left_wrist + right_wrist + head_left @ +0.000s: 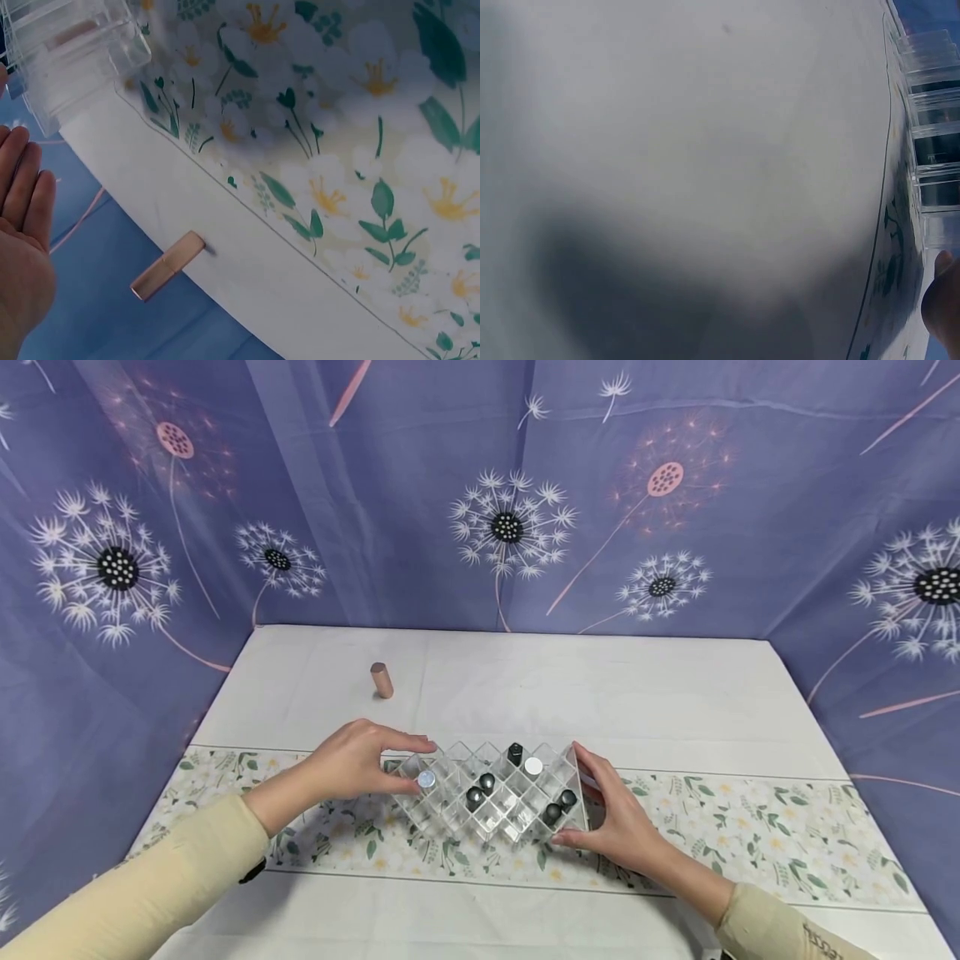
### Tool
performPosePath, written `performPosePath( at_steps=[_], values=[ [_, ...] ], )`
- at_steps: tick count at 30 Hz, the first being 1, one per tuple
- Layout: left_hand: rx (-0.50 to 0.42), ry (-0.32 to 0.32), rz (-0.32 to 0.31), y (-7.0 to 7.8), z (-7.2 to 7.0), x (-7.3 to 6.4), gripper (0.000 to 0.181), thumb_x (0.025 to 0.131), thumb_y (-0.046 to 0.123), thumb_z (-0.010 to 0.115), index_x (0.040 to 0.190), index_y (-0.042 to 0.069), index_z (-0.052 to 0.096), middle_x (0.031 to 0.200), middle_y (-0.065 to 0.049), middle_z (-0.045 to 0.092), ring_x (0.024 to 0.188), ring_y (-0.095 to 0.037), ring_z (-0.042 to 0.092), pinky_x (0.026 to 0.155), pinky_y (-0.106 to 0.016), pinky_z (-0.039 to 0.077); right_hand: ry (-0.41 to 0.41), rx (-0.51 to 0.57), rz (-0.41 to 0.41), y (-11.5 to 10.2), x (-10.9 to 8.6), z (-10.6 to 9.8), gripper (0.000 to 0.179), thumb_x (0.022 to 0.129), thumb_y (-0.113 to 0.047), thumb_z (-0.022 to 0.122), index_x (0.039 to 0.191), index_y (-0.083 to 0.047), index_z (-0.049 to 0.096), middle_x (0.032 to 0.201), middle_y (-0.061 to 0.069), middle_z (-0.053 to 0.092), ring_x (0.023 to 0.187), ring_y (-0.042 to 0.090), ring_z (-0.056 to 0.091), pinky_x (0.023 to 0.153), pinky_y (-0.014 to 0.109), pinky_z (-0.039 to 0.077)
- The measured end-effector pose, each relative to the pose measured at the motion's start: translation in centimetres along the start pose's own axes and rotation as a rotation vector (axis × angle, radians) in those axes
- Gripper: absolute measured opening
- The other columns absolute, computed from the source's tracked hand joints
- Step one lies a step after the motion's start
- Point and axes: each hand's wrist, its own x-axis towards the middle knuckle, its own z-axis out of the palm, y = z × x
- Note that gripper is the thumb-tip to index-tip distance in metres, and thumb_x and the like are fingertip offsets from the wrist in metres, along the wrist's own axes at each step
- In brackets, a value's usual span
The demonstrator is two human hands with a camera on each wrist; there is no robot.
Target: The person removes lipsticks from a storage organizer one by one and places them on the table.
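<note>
A clear plastic lipstick organizer (450,814) with diamond-shaped compartments lies between my two hands. My left hand (352,764) holds its left end, thumb at the near side and index finger along the far side. At the right end my right hand (626,818) grips it, with the thumb at the near corner and fingers at the far corner. Several dark-capped tubes (475,798), one white-capped tube (533,767) and one pale blue-capped tube (426,779) stand in the compartments. In the left wrist view, the curled-in fingers (22,176) show beside the organizer's clear wall (127,49).
A rose-gold lipstick tube (382,681) stands upright on the white table (600,693), behind and left of the organizer. A floral runner (735,827) crosses the table under the organizer. Purple dandelion-print cloth (420,510) hangs at the back and both sides.
</note>
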Motion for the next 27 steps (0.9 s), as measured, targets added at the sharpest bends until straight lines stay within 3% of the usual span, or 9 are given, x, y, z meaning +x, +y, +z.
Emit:
performPosePath(
  at_steps=[7,14,16,19,22,27],
  values=[
    [0.012,0.011,0.047,0.2,0.5,0.2,0.042,0.085,0.034,0.092,0.124,0.021,0.082,0.122,0.001,0.079,0.042,0.007,0.022,0.057,-0.021,0.044,0.001,0.005,-0.004,0.0,0.0,-0.1,0.127,0.07,-0.027,0.102,0.169,-0.006,0.026,0.163,0.021,0.042,0.145,0.044,0.05,0.116,0.034,0.044],
    [0.058,0.003,0.079,0.1,0.9,0.1,0.033,0.088,0.034,0.089,0.118,0.021,0.084,0.115,0.005,0.081,0.042,0.008,0.024,0.063,-0.021,0.049,0.004,-0.011,-0.003,0.0,0.0,0.0,0.128,0.07,-0.03,0.103,0.17,-0.008,0.026,0.162,0.02,0.043,0.144,0.043,0.051,0.115,0.044,0.046],
    [0.058,0.008,0.083,0.1,0.9,0.1,0.032,0.088,0.034,0.089,0.117,0.021,0.085,0.114,0.006,0.081,0.042,0.008,0.028,0.065,-0.022,0.052,0.003,-0.012,-0.003,0.0,0.0,0.0,0.128,0.07,-0.03,0.103,0.17,-0.009,0.026,0.162,0.02,0.043,0.144,0.043,0.051,0.115,0.045,0.046],
    [0.039,0.019,0.094,0.1,1.1,0.1,0.028,0.088,0.031,0.089,0.114,0.021,0.085,0.112,0.006,0.082,0.048,0.009,0.047,0.068,-0.025,0.057,0.003,-0.012,-0.001,0.1,0.0,0.0,0.128,0.07,-0.03,0.103,0.169,-0.008,0.026,0.163,0.02,0.043,0.144,0.043,0.051,0.115,0.044,0.045],
    [0.021,0.027,0.11,0.2,1.2,0.1,0.024,0.089,0.027,0.089,0.111,0.021,0.086,0.11,0.006,0.082,0.055,0.009,0.057,0.066,-0.025,0.056,0.004,-0.011,0.0,0.1,0.0,0.0,0.128,0.07,-0.03,0.103,0.169,-0.008,0.026,0.163,0.02,0.042,0.144,0.043,0.051,0.116,0.043,0.045],
    [0.002,0.036,0.116,0.3,1.3,0.2,0.02,0.088,0.025,0.089,0.109,0.022,0.086,0.107,0.007,0.082,0.053,0.013,0.051,0.062,-0.021,0.05,0.006,-0.017,-0.004,0.1,0.0,0.0,0.128,0.069,-0.03,0.102,0.17,-0.009,0.026,0.162,0.02,0.043,0.143,0.043,0.052,0.115,0.044,0.046]
  ],
)
